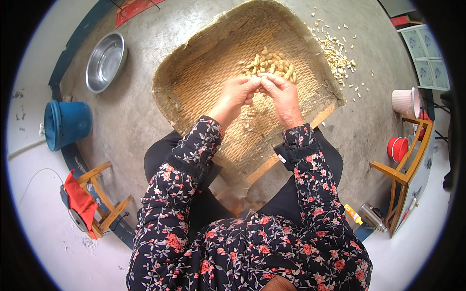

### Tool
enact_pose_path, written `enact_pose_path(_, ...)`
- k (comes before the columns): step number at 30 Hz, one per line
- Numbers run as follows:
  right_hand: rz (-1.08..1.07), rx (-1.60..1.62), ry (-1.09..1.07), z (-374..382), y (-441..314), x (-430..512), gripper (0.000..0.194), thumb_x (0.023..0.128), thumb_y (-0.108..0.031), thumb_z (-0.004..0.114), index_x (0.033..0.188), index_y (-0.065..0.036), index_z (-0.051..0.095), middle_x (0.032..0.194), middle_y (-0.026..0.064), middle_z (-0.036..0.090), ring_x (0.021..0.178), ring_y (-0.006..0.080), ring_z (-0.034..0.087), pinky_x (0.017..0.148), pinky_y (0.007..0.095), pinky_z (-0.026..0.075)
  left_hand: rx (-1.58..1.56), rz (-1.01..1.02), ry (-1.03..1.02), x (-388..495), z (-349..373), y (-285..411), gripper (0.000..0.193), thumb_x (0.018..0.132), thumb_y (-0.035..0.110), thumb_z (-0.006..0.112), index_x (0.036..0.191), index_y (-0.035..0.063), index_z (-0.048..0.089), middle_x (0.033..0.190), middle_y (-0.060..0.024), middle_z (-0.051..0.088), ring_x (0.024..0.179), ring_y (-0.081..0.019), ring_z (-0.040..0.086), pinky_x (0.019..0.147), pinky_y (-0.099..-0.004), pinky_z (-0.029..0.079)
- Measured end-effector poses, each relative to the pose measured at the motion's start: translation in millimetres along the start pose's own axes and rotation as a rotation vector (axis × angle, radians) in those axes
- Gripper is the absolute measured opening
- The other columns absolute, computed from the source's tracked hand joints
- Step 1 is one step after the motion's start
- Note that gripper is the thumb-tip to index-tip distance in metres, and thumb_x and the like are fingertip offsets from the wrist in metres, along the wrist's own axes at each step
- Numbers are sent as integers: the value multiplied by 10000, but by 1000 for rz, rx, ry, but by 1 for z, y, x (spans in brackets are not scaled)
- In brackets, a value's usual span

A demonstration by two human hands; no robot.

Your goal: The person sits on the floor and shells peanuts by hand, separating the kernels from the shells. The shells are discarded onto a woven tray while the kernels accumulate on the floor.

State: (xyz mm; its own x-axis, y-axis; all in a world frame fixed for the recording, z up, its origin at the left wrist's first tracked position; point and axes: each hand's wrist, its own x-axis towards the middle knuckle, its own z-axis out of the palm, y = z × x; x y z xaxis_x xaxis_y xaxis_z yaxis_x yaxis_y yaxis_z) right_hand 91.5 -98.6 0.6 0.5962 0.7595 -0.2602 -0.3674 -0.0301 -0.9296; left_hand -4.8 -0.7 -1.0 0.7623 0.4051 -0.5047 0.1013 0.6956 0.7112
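A large woven wicker basket [196,83] with a worn, coated rim lies before me, partly over my lap. Inside it, just beyond my fingers, is a heap of unshelled peanuts [280,63]. My left hand [238,94] and my right hand [282,96] meet fingertip to fingertip in front of the heap. Both pinch something small between thumbs and fingers, seemingly a peanut, mostly hidden by the fingers. Several broken peanut shell pieces [248,115] are on the weave below my hands.
Peanut shells [336,56] are scattered over the concrete floor, right of the basket. A steel basin [106,62] and a blue lidded bucket [74,120] stand left. A wooden stool [105,196] is lower left; wooden-framed furniture [404,176] and a red pail [397,149] are on the right.
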Motion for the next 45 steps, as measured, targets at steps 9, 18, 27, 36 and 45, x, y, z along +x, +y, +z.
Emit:
enact_pose_path(9, -88, -118, -13, 0, -5, -3, 174, 797, -39, 574, 952, 35, 601, 885, 44, 608, 765, 100, 564, 698, 226, 469, 287, 63, -42, -10, 10, 18, 301, 792, 221, 625, 1018, 25, 589, 645, 69, 494, 496, -7, 336, 441, -165, 251)
enact_pose_path(18, -110, -62, 1, 0, -10, -11, 141, 775, 15, 549, 893, 40, 621, 843, 32, 593, 743, 82, 547, 672, 201, 451, 326, 140, -61, -9, 16, 13, 298, 782, 210, 633, 1025, 40, 603, 680, 60, 533, 489, 3, 324, 430, -153, 244)
enact_pose_path(27, -181, -200, -4, -1, -6, -7, 181, 826, -83, 572, 957, 35, 614, 867, 56, 618, 698, 85, 552, 654, 211, 470, 70, -68, -110, -7, 6, 13, 219, 855, 229, 531, 854, 16, 581, 591, 54, 427, 446, -16, 270, 398, -169, 191)
enact_pose_path(36, 63, 267, -11, -5, -8, 0, 236, 855, -63, 516, 1067, 38, 544, 923, 58, 592, 795, 107, 559, 725, 241, 469, -158, -3, -51, 0, 4, 6, 190, 874, 170, 492, 814, 0, 551, 725, -19, 543, 524, -45, 396, 450, -180, 330)
enact_pose_path(45, -503, -468, -96, 6, -9, -7, 202, 782, 34, 567, 981, 9, 594, 1006, 69, 555, 929, 138, 538, 795, 235, 440, -343, -71, 82, 1, 0, 2, 160, 858, 158, 514, 875, 5, 559, 760, -42, 570, 667, -114, 550, 656, -234, 506)
